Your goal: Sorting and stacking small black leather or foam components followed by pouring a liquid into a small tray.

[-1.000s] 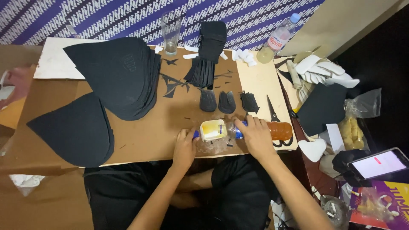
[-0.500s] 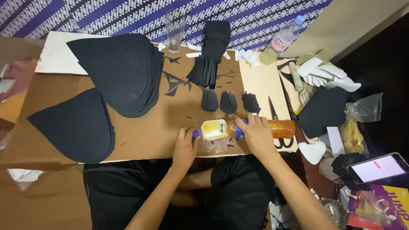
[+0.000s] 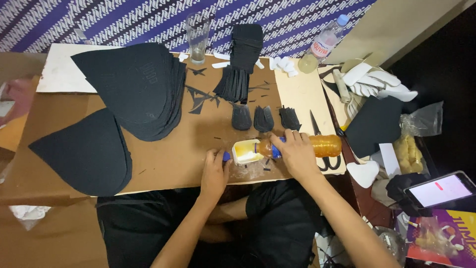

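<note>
— Where's the amber bottle (image 3: 317, 146)?
— Lying on its side under the right hand (image 3: 296, 155), which is wrapped around its neck end.
— Which way does it run?
— Crosswise; its mouth points toward the left hand (image 3: 214, 171), at the small yellow tub (image 3: 246, 152) that hand pinches by its near edge. The hands are apart.
</note>
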